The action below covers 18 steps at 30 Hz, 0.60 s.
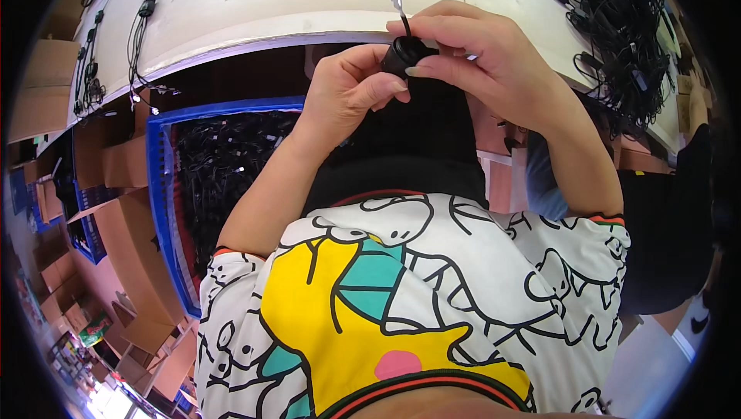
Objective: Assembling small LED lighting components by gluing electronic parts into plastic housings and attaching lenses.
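Observation:
A small round black cable case (pixel 401 57) is held up between both hands, close to the edge of the white table (pixel 270 2). From its top rises a short black lead with a pale plug (pixel 397 0) at the tip. My left hand (pixel 351 83) pinches the case's left side between thumb and fingers. On the other side, my right hand (pixel 486 52) grips it, thumb at the lower right and index finger by the lead. The fingers hide part of the case.
Black cables with round parts (pixel 147 8) hang over the table edge at left; a big tangle of black cables (pixel 617 40) lies at right. Left of my lap, a blue-rimmed bin (pixel 160 187) holds many cables. Cardboard boxes (pixel 143 264) stand farther left. Another person (pixel 671 226) is at right.

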Available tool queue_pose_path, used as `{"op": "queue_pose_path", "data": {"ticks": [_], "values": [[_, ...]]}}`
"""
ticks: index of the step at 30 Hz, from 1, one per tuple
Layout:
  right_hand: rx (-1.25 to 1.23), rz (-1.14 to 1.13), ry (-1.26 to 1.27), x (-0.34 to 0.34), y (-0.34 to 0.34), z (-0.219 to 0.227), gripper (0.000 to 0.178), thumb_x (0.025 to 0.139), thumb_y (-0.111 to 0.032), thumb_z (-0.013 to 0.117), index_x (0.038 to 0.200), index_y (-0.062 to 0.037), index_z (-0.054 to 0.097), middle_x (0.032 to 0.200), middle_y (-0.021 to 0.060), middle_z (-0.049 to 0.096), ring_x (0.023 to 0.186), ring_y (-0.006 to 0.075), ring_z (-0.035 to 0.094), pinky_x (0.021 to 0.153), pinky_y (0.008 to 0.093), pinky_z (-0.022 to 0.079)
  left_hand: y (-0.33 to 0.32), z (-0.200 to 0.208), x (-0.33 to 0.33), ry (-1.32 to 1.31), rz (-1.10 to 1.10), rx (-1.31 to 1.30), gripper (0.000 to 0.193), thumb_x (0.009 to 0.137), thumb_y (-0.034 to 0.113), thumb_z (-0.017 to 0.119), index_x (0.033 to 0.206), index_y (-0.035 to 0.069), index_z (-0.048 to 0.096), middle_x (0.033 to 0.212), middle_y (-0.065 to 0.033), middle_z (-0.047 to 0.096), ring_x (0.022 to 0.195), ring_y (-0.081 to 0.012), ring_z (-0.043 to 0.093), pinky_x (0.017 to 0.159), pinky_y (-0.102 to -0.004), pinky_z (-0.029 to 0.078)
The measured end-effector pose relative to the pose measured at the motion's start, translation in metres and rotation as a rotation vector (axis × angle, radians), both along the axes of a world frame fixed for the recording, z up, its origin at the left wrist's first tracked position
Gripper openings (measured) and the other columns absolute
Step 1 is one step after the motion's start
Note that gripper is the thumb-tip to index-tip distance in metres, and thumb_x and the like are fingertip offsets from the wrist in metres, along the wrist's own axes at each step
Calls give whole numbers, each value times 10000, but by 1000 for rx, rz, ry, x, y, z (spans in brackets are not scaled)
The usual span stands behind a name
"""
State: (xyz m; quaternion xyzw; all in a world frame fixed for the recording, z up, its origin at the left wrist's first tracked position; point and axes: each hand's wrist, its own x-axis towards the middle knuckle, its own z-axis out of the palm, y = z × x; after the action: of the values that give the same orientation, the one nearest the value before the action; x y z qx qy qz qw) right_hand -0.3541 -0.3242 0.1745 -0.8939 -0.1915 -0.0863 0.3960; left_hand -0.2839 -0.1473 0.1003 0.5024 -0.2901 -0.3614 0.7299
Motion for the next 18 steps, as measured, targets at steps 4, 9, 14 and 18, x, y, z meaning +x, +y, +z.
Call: {"op": "queue_pose_path", "data": {"ticks": [4,9,14,18], "values": [[-75,-143,40,-3,3,4,239,742,-193,619,869,4,579,774,109,558,661,251,546,595,298,440,0,1,3,7,-57,55,235,803,212,621,913,7,591,662,-21,563,560,-36,435,488,-157,326],[-194,-292,-14,-2,16,9,258,733,-253,619,785,-6,565,710,105,550,658,275,541,603,316,442,-12,-17,-15,63,74,-164,333,812,348,590,906,29,568,658,7,515,559,-39,430,489,-160,321],[276,-240,-58,10,28,-11,204,775,-171,603,885,0,591,722,71,592,512,146,561,511,242,449,-17,-41,-18,7,177,-325,415,823,413,548,977,27,534,739,0,506,672,-70,458,626,-196,358],[484,-197,336,21,41,-20,177,767,-143,615,853,12,615,626,56,594,525,113,573,523,208,451,-10,-56,-23,28,168,-296,418,826,385,556,1033,26,505,809,-15,530,745,-91,489,712,-220,380]]}}
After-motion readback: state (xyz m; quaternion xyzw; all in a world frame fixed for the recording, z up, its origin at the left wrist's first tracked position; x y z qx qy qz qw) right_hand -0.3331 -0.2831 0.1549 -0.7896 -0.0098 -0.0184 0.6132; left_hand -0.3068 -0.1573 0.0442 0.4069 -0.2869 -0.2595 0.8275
